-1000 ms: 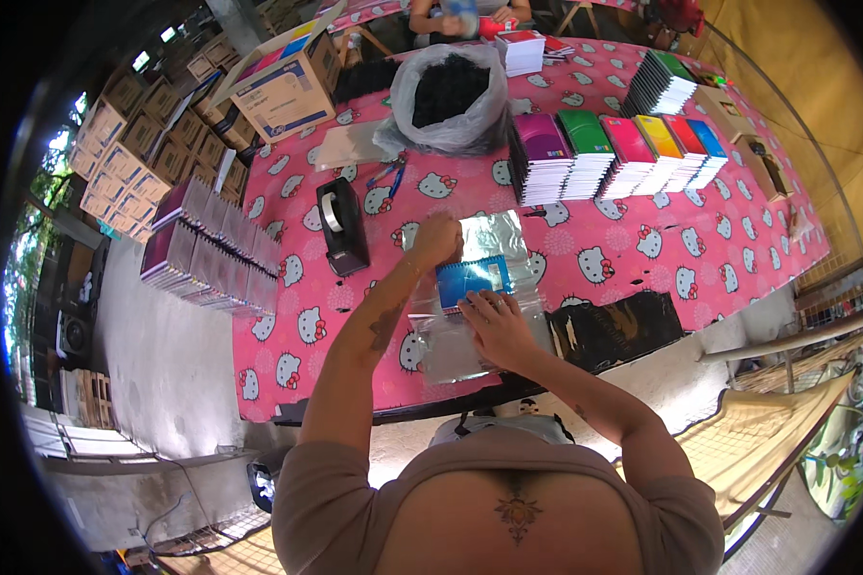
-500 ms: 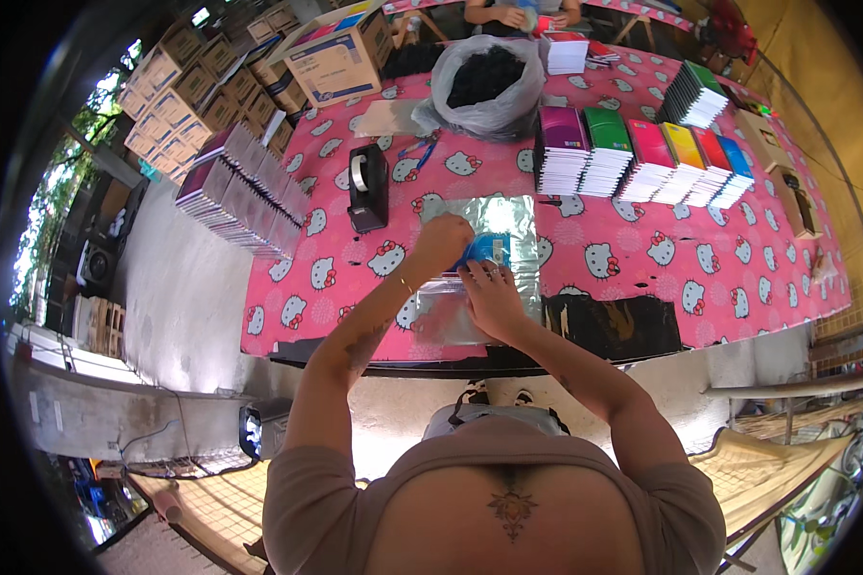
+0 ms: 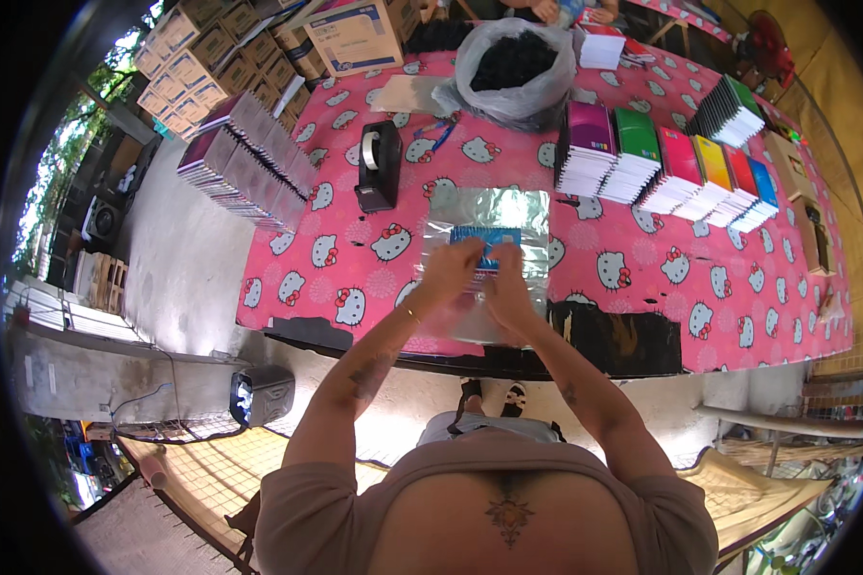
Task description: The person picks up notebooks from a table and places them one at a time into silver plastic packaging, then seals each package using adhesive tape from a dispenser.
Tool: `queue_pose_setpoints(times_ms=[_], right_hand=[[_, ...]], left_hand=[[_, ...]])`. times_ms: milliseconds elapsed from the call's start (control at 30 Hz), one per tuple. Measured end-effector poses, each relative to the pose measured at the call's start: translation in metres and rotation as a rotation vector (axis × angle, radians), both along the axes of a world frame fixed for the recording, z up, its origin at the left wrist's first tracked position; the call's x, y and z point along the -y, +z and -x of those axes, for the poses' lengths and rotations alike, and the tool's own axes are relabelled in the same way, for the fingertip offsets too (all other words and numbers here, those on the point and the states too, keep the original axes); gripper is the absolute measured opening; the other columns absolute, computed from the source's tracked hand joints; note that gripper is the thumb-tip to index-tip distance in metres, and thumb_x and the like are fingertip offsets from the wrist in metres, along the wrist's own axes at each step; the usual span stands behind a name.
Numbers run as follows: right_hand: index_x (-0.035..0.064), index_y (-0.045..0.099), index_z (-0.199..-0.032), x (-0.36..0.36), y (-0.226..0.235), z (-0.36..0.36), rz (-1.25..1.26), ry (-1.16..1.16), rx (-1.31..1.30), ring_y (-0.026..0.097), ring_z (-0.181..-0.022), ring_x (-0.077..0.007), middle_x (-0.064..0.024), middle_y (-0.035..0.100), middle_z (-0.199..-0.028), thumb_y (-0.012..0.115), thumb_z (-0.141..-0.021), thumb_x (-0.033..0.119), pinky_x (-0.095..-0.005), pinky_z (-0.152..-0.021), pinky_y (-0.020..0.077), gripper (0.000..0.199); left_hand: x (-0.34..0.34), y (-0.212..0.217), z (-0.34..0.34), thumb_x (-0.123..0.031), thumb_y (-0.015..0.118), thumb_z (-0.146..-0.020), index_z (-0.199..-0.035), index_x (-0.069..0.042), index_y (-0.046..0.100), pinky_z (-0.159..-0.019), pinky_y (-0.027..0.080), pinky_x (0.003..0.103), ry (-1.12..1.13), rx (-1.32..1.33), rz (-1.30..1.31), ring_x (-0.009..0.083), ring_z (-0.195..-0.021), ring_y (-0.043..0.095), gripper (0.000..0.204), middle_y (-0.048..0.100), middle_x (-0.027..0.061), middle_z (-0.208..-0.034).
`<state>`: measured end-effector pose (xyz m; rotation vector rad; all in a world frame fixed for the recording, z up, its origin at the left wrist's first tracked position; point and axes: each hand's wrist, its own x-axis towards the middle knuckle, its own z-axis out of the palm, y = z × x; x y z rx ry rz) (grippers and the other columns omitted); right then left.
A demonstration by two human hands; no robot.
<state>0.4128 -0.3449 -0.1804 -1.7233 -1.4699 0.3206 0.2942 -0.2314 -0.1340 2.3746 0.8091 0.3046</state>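
Note:
A blue spiral notebook [image 3: 486, 235] lies over a stack of clear plastic sleeves [image 3: 537, 216] at the near middle of the table, its coil edge on the far side. My left hand [image 3: 453, 270] has its fingers curled on the notebook's near left part. Close beside it, my right hand [image 3: 508, 287] bends its fingers onto the near right part. Both hands are closed on the notebook; the fingertips are partly hidden. Something purple shows beneath, between my wrists. Left of the sleeves stands a black tape dispenser [image 3: 379, 168], with blue-handled scissors [image 3: 443, 136] nearby.
Piles of purple, green, pink, yellow, red and blue notebooks [image 3: 633, 158] stand at right. Wrapped notebooks [image 3: 244, 168] are stacked at left. A plastic bag [image 3: 513, 110] of black material sits farther back, near a cardboard box [image 3: 360, 38]. Another person's hands [image 3: 575, 11] show across the table.
The notebook has turned from a slant to lie straight, coil edge away from me. My hands have come nearer together at its near side. The whole view has shifted slightly.

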Motion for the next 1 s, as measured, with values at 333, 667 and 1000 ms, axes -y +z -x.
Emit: queue_pose_setpoints(times_ms=[333,667,1000], right_hand=[[0.0041,0.055,-0.132,0.002,0.01,-0.034,0.068,0.098,0.777,0.053,-0.125,-0.0223,-0.0076,0.057,-0.128,0.064,-0.084,0.022,-0.0426,-0.107,0.0357,0.051],[0.0105,0.062,-0.122,0.004,0.016,-0.026,0.03,0.058,0.749,0.062,-0.113,-0.0204,-0.0036,0.061,-0.114,0.069,-0.081,0.025,-0.0412,-0.096,0.0443,0.044],[0.0097,0.061,-0.124,0.002,0.022,-0.029,-0.008,0.134,0.659,0.061,-0.115,-0.0222,-0.0051,0.061,-0.115,0.064,-0.087,0.025,-0.0418,-0.098,0.0415,0.04]], left_hand=[[0.001,-0.025,0.035,-0.008,0.057,-0.091,-0.117,0.004,0.061,-0.097,0.05,0.043,0.097,0.19,-0.585,0.0387,-0.116,0.06,0.03,0.063,0.0233,-0.122],[-0.214,0.01,0.103,-0.02,0.073,-0.085,-0.095,-0.005,0.071,-0.057,0.047,0.034,0.821,0.492,0.791,0.0153,-0.064,0.054,0.018,0.056,0.0034,-0.071],[-0.186,-0.057,0.124,-0.011,0.068,-0.08,-0.078,-0.003,0.072,-0.05,0.047,0.029,0.786,0.696,0.343,0.0127,-0.059,0.061,0.009,0.068,0.007,-0.072]])
